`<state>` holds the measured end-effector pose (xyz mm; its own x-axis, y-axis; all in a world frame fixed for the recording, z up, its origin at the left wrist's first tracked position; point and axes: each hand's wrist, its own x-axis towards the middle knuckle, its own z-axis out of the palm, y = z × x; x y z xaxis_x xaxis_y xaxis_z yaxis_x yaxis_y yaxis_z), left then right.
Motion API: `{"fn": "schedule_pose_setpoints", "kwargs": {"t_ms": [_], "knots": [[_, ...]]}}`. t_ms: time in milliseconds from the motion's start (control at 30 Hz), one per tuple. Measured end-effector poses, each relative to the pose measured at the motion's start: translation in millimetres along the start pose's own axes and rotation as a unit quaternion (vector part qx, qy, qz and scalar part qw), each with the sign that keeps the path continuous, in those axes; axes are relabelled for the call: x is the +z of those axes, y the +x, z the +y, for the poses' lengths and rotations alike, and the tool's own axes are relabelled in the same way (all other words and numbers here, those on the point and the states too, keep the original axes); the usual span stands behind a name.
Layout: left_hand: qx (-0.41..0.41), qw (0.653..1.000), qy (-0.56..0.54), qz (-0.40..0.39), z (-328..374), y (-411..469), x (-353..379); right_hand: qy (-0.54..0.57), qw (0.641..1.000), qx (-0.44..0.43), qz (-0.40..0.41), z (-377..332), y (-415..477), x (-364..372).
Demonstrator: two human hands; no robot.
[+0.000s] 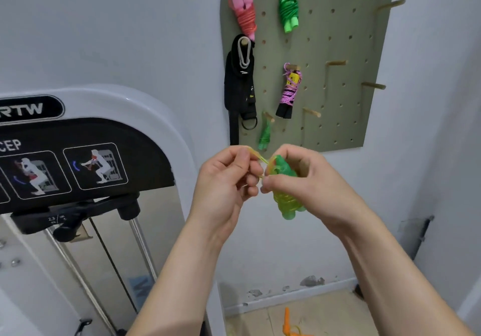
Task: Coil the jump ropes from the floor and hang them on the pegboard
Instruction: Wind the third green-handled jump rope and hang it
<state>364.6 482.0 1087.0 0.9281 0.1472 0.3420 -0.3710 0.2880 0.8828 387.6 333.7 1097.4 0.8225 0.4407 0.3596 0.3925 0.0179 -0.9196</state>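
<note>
Head view: grips the coiled green-yellow jump rope [285,197] in the right hand [312,179], pinches its loose cord end [256,155] with the left hand [226,179], just below the pegboard [346,117]. Could well lose that thin pinch, springing the wraps loose before hanging.

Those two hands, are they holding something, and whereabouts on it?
Yes, one coiled yellow-green jump rope. The right hand holds the bundle around its upper half; the left hand pinches the loose yellow cord end at its top.
</note>
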Motion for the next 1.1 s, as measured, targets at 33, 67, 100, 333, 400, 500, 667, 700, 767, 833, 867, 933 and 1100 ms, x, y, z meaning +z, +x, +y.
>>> {"fn": "schedule_pose_setpoints", "kwargs": {"t_ms": [33, 67, 100, 333, 400, 500, 667, 700, 767, 833, 867, 933, 1100], "knots": [[0.009, 1.0, 0.008, 0.015, 0, 6, 1, -0.017, 1.0, -0.002, -0.017, -5, 5, -3], [0.021, 0.999, 0.025, 0.029, 1, 12, 2, -0.028, 0.999, -0.006, -0.03, -9, 11, -6], [0.035, 0.997, 0.045, 0.042, 3, 18, 4, -0.037, 0.999, -0.012, -0.035, -12, 17, -8], [0.136, 0.981, 0.121, 0.07, 23, 69, 22, 0.066, 0.995, -0.067, -0.04, 3, 69, -21], [0.148, 0.98, 0.122, 0.062, 21, 86, 33, 0.123, 0.989, -0.058, -0.063, 8, 86, -34], [0.169, 0.975, 0.125, 0.069, 15, 116, 49, 0.21, 0.973, -0.028, -0.097, 11, 113, -58], [0.188, 0.97, 0.131, 0.085, -3, 176, 84, 0.212, 0.973, -0.073, -0.049, 13, 162, -109], [0.181, 0.973, 0.124, 0.076, -6, 188, 90, 0.208, 0.974, -0.084, -0.029, 13, 172, -121], [0.161, 0.981, 0.094, 0.042, -9, 211, 102, 0.219, 0.971, -0.099, -0.003, 15, 191, -143], [0.154, 0.986, 0.065, 0.01, -12, 233, 113, 0.235, 0.967, -0.101, 0.014, 17, 209, -164], [0.158, 0.985, 0.063, 0.005, -13, 243, 118, 0.244, 0.965, -0.1, 0.022, 17, 217, -173], [0.174, 0.981, 0.081, 0.005, -13, 262, 127, 0.266, 0.958, -0.097, 0.034, 17, 232, -187], [0.201, 0.968, 0.147, -0.024, -3, 304, 149, 0.285, 0.95, -0.108, 0.065, 8, 270, -202]]}}
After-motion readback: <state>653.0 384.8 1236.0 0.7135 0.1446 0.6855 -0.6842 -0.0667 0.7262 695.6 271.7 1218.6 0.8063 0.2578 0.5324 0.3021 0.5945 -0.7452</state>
